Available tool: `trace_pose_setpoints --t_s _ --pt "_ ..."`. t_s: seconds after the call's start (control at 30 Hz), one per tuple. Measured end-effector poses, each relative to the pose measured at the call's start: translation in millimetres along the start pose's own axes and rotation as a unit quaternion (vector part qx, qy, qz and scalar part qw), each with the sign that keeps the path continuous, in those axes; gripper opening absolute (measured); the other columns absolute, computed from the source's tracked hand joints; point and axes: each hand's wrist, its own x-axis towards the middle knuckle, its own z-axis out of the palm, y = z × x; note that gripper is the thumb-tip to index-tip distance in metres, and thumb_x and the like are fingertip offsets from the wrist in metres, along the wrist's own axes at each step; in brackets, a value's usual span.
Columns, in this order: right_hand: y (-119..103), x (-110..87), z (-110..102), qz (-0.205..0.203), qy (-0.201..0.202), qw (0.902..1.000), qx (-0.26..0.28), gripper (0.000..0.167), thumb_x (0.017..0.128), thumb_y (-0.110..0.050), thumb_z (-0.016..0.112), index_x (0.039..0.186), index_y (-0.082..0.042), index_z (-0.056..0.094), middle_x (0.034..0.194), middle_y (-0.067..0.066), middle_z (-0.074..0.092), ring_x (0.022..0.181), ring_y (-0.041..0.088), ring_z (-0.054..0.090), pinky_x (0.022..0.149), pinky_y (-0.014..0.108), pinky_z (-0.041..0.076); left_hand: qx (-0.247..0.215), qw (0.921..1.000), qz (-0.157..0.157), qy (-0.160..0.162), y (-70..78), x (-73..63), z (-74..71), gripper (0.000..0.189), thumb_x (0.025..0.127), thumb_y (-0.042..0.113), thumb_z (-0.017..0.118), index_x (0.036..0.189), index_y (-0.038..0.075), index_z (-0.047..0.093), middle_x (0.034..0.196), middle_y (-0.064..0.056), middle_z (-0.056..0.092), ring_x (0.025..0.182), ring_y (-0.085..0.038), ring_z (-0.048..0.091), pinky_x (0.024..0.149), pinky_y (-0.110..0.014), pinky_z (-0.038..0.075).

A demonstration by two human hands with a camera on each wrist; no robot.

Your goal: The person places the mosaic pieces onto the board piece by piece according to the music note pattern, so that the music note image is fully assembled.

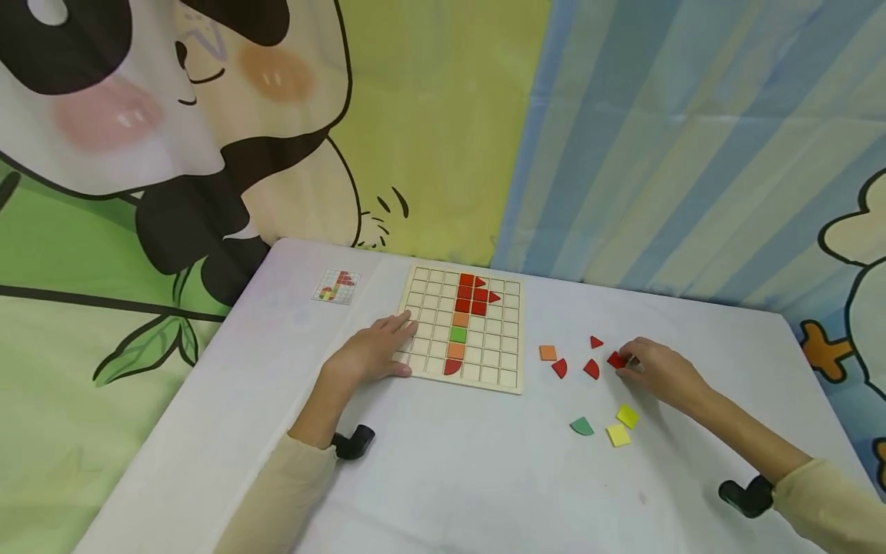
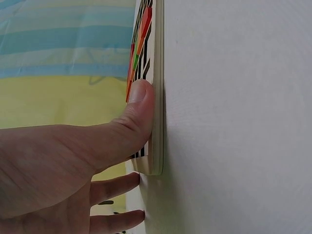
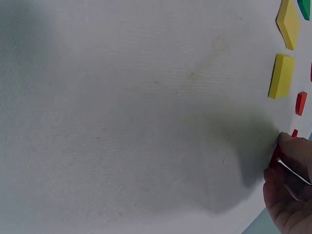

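Observation:
My left hand (image 1: 372, 350) rests at the left edge of a pale wooden grid board (image 1: 494, 338), its fingers spread. In the left wrist view the thumb (image 2: 139, 109) lies along the board's side. Set on the grid are red squares and triangles (image 1: 467, 292), two orange squares, a green square (image 1: 458, 335) and a red quarter-circle (image 1: 453, 367). Right of the board, my right hand (image 1: 661, 373) pinches a red square tile (image 1: 614, 359) between thumb and fingers. In the right wrist view the fingers partly hide this red tile (image 3: 275, 157).
Loose tiles lie between board and right hand: an orange square (image 1: 547, 353), a red triangle (image 1: 597, 342), two red quarter-circles (image 1: 560, 368). Nearer lie a green quarter-circle (image 1: 582, 426) and two yellow squares (image 1: 627, 416). A small pattern card (image 1: 336, 286) lies left of the board on the white table (image 1: 450, 469).

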Motion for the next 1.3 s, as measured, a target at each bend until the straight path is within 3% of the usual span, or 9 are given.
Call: trace_pose_setpoints --t_s 0.17,0.4,0.53,0.73,1.0,1.3 --pt "1 -0.9 3 -0.004 0.001 0.9998 0.018 0.023 0.08 -0.005 0.076 0.1 0.002 0.068 0.095 0.013 0.068 0.085 0.026 0.064 0.076 0.042 0.059 0.005 1.0 0.001 0.0 0.0 -2.3 3.6 0.086 0.084 0.036 0.072 0.154 0.016 0.027 0.164 -0.007 0.017 0.15 -0.032 0.021 0.116 -0.053 0.032" --pt "-5 8.2 -4 -0.002 0.001 0.9952 0.098 0.022 0.081 -0.002 0.071 0.101 0.003 0.066 0.097 0.014 0.067 0.085 0.023 0.06 0.068 0.022 0.055 0.011 0.9998 0.011 0.012 -0.9 -0.9 0.1 0.084 0.085 0.036 0.071 0.154 0.014 0.029 0.163 -0.008 0.019 0.149 -0.032 0.023 0.115 -0.053 0.033" --pt "-24 22.0 -5 -0.035 0.016 0.9903 0.134 0.022 0.081 -0.002 0.069 0.102 0.003 0.065 0.098 0.015 0.068 0.084 0.022 0.061 0.066 0.017 0.052 -0.002 1.0 0.002 0.007 -0.9 -0.9 -0.9 0.085 0.084 0.036 0.072 0.154 0.017 0.028 0.164 -0.005 0.018 0.15 -0.031 0.021 0.116 -0.053 0.032" --pt "-64 46.2 2 -0.056 -0.013 0.9844 0.166 0.022 0.083 -0.004 0.066 0.105 0.001 0.065 0.099 0.013 0.066 0.083 0.02 0.059 0.06 0.021 0.051 -0.003 1.0 0.005 0.007 -1.0 -0.6 1.5 0.085 0.084 0.035 0.072 0.154 0.016 0.029 0.164 -0.006 0.019 0.15 -0.032 0.022 0.115 -0.054 0.032" --pt "-108 87.9 13 -0.105 -0.039 0.9814 0.156 0.024 0.084 -0.007 0.067 0.106 0.0 0.066 0.103 0.012 0.066 0.087 0.02 0.059 0.068 0.025 0.052 -0.001 0.9999 0.011 0.011 0.2 -1.3 0.3 0.084 0.085 0.035 0.072 0.154 0.015 0.028 0.164 -0.006 0.019 0.15 -0.031 0.022 0.116 -0.053 0.033" --pt "-123 133.0 19 -0.162 -0.018 0.982 0.096 0.024 0.084 -0.005 0.064 0.106 0.004 0.067 0.102 0.016 0.067 0.086 0.023 0.06 0.077 0.036 0.054 0.002 0.9999 0.008 0.011 0.9 -3.2 -1.1 0.084 0.084 0.036 0.072 0.153 0.015 0.03 0.164 -0.006 0.019 0.149 -0.032 0.023 0.115 -0.053 0.033"
